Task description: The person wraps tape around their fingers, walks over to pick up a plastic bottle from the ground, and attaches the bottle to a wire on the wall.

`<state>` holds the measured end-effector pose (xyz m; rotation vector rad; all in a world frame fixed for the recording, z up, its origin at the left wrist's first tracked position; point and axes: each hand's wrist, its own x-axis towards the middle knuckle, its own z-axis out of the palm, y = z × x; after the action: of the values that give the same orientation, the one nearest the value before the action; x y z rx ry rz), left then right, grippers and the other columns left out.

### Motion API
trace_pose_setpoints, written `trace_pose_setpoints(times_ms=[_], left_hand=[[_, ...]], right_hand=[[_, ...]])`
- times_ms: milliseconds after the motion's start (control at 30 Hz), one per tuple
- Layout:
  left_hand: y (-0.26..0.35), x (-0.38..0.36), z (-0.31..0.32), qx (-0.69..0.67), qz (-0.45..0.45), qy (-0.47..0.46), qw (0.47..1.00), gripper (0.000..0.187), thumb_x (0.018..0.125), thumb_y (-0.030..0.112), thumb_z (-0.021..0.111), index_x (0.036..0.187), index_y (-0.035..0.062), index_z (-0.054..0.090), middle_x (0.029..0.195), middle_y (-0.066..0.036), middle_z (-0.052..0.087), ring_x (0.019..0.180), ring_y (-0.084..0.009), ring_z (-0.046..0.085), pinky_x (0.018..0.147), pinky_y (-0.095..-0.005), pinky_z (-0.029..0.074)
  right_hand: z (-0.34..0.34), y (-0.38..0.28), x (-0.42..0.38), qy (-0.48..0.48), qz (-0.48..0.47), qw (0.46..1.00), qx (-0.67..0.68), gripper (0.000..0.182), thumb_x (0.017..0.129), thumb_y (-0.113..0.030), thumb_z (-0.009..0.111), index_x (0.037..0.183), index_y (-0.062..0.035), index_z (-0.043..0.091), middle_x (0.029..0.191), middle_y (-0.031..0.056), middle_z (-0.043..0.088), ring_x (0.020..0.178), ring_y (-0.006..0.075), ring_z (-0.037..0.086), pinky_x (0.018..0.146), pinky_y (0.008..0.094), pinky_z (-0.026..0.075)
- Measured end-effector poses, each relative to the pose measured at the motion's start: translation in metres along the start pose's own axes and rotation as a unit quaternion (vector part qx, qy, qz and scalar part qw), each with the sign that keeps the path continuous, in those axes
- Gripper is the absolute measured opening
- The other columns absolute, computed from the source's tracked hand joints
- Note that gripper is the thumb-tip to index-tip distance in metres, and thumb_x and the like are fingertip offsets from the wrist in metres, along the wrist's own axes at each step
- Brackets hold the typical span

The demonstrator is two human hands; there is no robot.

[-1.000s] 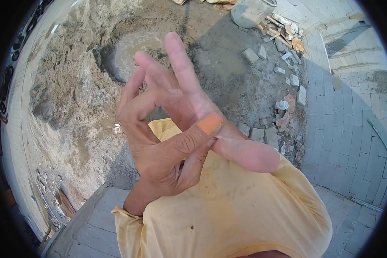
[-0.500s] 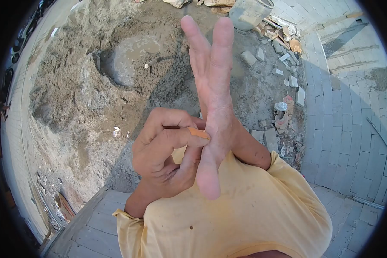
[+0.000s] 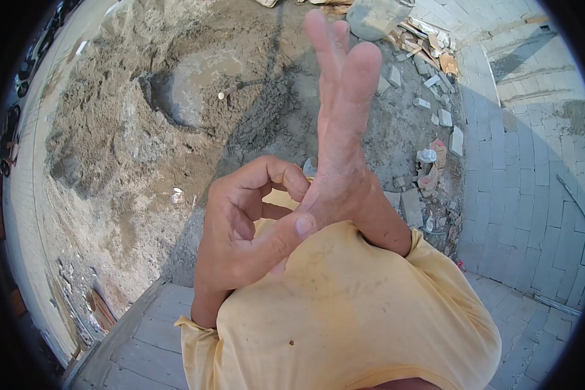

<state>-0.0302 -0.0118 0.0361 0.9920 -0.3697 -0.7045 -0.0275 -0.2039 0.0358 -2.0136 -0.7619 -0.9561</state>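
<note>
My left hand (image 3: 244,227) reaches across from the left, its thumb and curled index finger closed on the thumb side of my right hand (image 3: 348,123). The right palm is turned sideways, with the fingers stretched upward and apart and nothing held in them. Part of the right thumb shows below the left thumb; the rest is hidden. Both hands are in front of the yellow shirt (image 3: 357,305), which has a small dark spot.
A sandy, wet mound (image 3: 123,143) holds a pool of grey water (image 3: 192,81), with a handle end (image 3: 221,95) beside it. Near a bucket (image 3: 377,16) lie scraps and broken blocks (image 3: 444,117). A crumpled clear plastic cup (image 3: 426,156) sits on the rubble. Grey paving (image 3: 513,214) runs along the right.
My left hand has turned, its thumb now pressed to the right hand. An orange patch seen on a left finger is out of sight. My right hand has shifted right and tilted.
</note>
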Motion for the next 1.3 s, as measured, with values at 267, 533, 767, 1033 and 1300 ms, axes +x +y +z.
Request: trace_pose_setpoints(times_ms=[267, 533, 767, 1033, 1300], left_hand=[[-0.008, 0.0, 0.002, 0.101, 0.003, 0.051, 0.994, 0.01, 0.097, -0.008, 0.07, 0.105, -0.002, 0.069, 0.108, -0.005, 0.065, 0.098, -0.0104, 0.064, 0.077, -0.0273, 0.057], [-0.014, 0.002, -0.003, -0.004, -0.036, 0.052, 0.998, 0.006, 0.1, -0.001, 0.074, 0.105, -0.0018, 0.07, 0.103, -0.006, 0.068, 0.092, -0.011, 0.065, 0.077, -0.0261, 0.056], [-0.041, 0.014, -0.027, -0.069, -0.089, 0.017, 0.993, 0.025, 0.102, 0.017, 0.077, 0.106, -0.0074, 0.071, 0.098, -0.014, 0.076, 0.073, -0.0166, 0.072, 0.067, -0.0308, 0.065], [-0.071, 0.05, -0.024, -0.045, -0.22, -0.082, 0.971, 0.043, 0.101, 0.015, 0.076, 0.126, -0.018, 0.064, 0.105, -0.021, 0.076, 0.077, -0.0193, 0.076, 0.058, -0.0269, 0.066], [-0.094, 0.061, 0.019, -0.056, -0.311, -0.108, 0.943, 0.053, 0.098, 0.011, 0.073, 0.136, -0.0208, 0.056, 0.115, -0.024, 0.074, 0.086, -0.0217, 0.077, 0.064, -0.0312, 0.069]], right_hand=[[0.013, 0.032, -0.023, 0.055, -0.024, 0.996, -0.066, 0.131, 0.083, -0.064, 0.085, 0.18, -0.0155, 0.01, 0.179, 0.0333, 0.022, 0.168, 0.0545, 0.005, 0.129, 0.0721, 0.009], [0.013, 0.02, -0.021, 0.039, 0.019, 0.998, -0.055, 0.125, 0.085, -0.056, 0.085, 0.18, -0.0213, 0.013, 0.179, 0.0308, 0.022, 0.168, 0.0544, 0.004, 0.128, 0.075, 0.01], [0.002, 0.009, -0.029, -0.064, 0.125, 0.99, -0.019, 0.165, 0.047, -0.063, 0.103, 0.179, -0.0197, 0.014, 0.178, 0.0272, 0.02, 0.165, 0.0596, 0.009, 0.128, 0.0763, 0.012], [-0.026, -0.006, -0.083, -0.049, 0.263, 0.952, -0.15, 0.17, 0.037, -0.065, 0.104, 0.176, -0.0149, 0.02, 0.174, 0.0292, 0.024, 0.164, 0.0593, 0.01, 0.131, 0.0727, 0.011], [-0.059, -0.023, -0.125, -0.089, 0.369, 0.916, -0.131, 0.157, 0.057, -0.068, 0.098, 0.178, -0.0125, 0.015, 0.175, 0.0278, 0.028, 0.164, 0.0553, 0.016, 0.131, 0.0652, 0.02]])
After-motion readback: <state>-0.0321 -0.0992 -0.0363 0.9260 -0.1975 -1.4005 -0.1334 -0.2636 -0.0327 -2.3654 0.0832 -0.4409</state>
